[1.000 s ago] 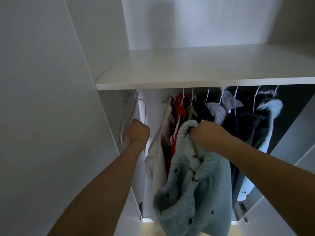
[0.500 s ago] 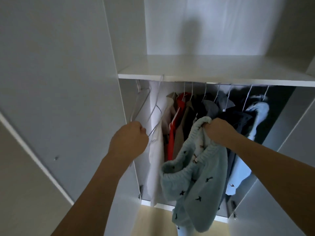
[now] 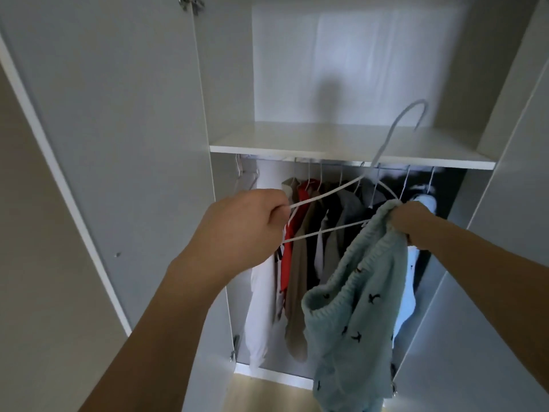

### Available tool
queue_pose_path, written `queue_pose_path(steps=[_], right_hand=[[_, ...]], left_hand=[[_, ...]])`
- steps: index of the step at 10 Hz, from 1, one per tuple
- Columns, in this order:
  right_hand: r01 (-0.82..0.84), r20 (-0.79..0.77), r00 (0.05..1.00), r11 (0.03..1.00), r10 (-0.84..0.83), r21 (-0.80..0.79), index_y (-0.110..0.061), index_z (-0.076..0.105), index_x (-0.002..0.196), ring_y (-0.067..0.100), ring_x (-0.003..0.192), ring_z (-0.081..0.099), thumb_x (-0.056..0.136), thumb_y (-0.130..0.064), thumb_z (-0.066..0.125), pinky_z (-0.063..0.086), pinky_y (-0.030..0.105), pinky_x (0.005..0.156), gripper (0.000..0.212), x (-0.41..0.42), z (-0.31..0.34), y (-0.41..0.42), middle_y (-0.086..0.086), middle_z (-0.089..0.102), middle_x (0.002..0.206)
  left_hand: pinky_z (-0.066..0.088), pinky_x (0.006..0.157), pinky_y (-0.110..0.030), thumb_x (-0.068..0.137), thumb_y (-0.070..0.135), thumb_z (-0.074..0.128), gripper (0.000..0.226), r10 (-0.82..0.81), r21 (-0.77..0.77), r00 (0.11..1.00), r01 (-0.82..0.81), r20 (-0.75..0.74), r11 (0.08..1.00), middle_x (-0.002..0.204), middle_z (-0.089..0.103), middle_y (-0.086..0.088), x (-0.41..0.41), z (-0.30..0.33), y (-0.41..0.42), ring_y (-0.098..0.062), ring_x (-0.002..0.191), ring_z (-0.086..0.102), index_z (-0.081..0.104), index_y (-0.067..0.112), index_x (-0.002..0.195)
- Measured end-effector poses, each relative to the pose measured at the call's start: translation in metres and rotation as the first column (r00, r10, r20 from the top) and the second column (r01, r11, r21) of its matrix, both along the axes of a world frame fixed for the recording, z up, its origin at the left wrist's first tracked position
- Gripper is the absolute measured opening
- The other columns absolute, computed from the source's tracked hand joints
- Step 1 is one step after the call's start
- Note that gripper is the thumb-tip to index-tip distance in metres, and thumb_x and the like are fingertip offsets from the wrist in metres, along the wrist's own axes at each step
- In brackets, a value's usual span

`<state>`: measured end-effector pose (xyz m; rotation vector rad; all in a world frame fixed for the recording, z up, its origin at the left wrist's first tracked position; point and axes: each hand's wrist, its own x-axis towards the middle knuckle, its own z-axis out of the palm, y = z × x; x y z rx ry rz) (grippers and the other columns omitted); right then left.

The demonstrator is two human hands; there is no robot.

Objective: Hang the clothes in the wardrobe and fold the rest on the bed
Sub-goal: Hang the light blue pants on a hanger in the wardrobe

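Open white wardrobe [image 3: 350,141]: left hand [image 3: 243,230] gripping thin white wire hanger [image 3: 326,230], right hand [image 3: 416,224] clutching pale-green knitted sweater [image 3: 356,316].

A pale wood floor [image 3: 267,394] shows below, and a beige wall [image 3: 26,233] stands at left.

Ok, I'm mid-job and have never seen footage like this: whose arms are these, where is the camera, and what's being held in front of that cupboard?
There is no machine here: a person wears one wide-angle camera on the head, looking forward and down at their own bare arms. The left hand grips one end of a white wire hanger, its hook raised in front of the shelf. The right hand holds a pale green knitted sweater by its top edge, right beside the hanger's other end. Behind them is an open white wardrobe with clothes already hanging on the rail under the shelf.
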<state>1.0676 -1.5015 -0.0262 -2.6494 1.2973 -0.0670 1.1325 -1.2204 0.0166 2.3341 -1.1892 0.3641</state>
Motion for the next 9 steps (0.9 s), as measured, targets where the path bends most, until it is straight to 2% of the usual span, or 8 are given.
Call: queue_pose_path(steps=[1,2,3,4,5,7,8,9], right_hand=[[0.101,0.475,0.816,0.891,-0.328,0.442,-0.021,0.048,0.097,0.03,0.11,0.052,0.099,-0.013,0.036,0.04,0.024,0.064,0.015,-0.003,-0.01,-0.052,0.02,0.05,0.134],[0.108,0.354,0.912,0.953,-0.208,0.282,-0.022,0.048,0.105,0.02,0.092,0.045,0.096,-0.023,0.037,0.04,0.025,0.058,0.015,-0.009,-0.009,-0.083,0.017,0.053,0.132],[0.097,0.367,0.91,0.96,-0.192,0.263,-0.005,0.055,0.125,0.02,0.09,0.043,0.097,-0.023,0.037,0.041,0.03,0.074,0.037,-0.024,0.007,-0.075,0.018,0.054,0.129],[0.109,0.45,0.867,0.963,-0.214,0.247,0.001,0.054,0.125,0.021,0.089,0.045,0.096,-0.022,0.039,0.044,0.034,0.085,0.04,-0.033,0.019,-0.07,0.018,0.057,0.124],[0.137,0.437,0.871,0.966,-0.223,0.221,0.001,0.057,0.12,0.023,0.087,0.046,0.095,-0.023,0.041,0.044,0.033,0.082,0.039,-0.041,0.029,-0.069,0.016,0.056,0.103],[0.179,0.41,0.867,0.944,-0.284,0.276,0.004,0.052,0.122,0.021,0.083,0.045,0.097,-0.014,0.044,0.042,0.029,0.072,0.032,-0.032,0.041,-0.056,0.011,0.047,0.092],[0.173,0.351,0.894,0.938,-0.277,0.299,0.004,0.053,0.123,0.022,0.083,0.046,0.096,-0.015,0.043,0.043,0.03,0.072,0.034,-0.03,0.034,-0.057,0.011,0.05,0.094],[0.219,0.396,0.849,0.915,-0.35,0.34,0.001,0.053,0.124,0.025,0.094,0.047,0.095,-0.016,0.043,0.045,0.036,0.092,0.035,-0.026,0.027,-0.07,0.014,0.055,0.117]], left_hand=[[0.046,0.056,-0.027,0.097,0.026,0.046,0.023,-0.069,-0.03,0.997,0.069,-0.025,0.997,0.061,0.057,0.003,-0.01,0.012,0.001,-0.012,0.056,0.054,0.064,0.024,0.083],[0.035,0.046,-0.021,0.096,0.026,0.048,0.023,-0.099,-0.053,0.995,0.097,-0.035,0.994,0.052,0.053,0.008,-0.02,0.019,-0.001,-0.009,0.048,0.05,0.064,0.026,0.079],[0.032,0.044,-0.019,0.096,0.025,0.046,0.025,-0.127,-0.054,0.99,0.123,-0.059,0.991,0.057,0.055,0.022,-0.027,0.024,-0.002,-0.002,0.051,0.051,0.063,0.025,0.078],[0.032,0.046,-0.024,0.097,0.026,0.046,0.026,-0.141,-0.081,0.986,0.134,-0.087,0.988,0.052,0.053,0.02,-0.03,0.029,0.0,-0.004,0.046,0.047,0.062,0.023,0.077],[0.033,0.045,-0.025,0.097,0.025,0.046,0.027,-0.16,-0.096,0.981,0.149,-0.11,0.984,0.048,0.051,0.018,-0.035,0.034,0.004,-0.005,0.042,0.044,0.06,0.022,0.074],[0.038,0.052,-0.027,0.096,0.022,0.043,0.027,-0.038,-0.106,0.999,0.039,0.007,0.994,0.065,0.056,0.004,-0.037,0.057,-0.002,-0.01,0.06,0.051,0.059,0.022,0.074],[0.037,0.055,-0.027,0.096,0.022,0.043,0.026,0.012,-0.182,1.0,-0.012,-0.001,0.983,0.07,0.056,0.004,-0.031,0.067,-0.004,-0.013,0.064,0.052,0.061,0.022,0.077],[0.031,0.048,-0.024,0.095,0.02,0.045,0.029,-0.021,-0.17,0.999,0.015,-0.035,0.985,0.055,0.053,0.007,-0.028,0.069,0.008,-0.007,0.05,0.049,0.06,0.025,0.071]])
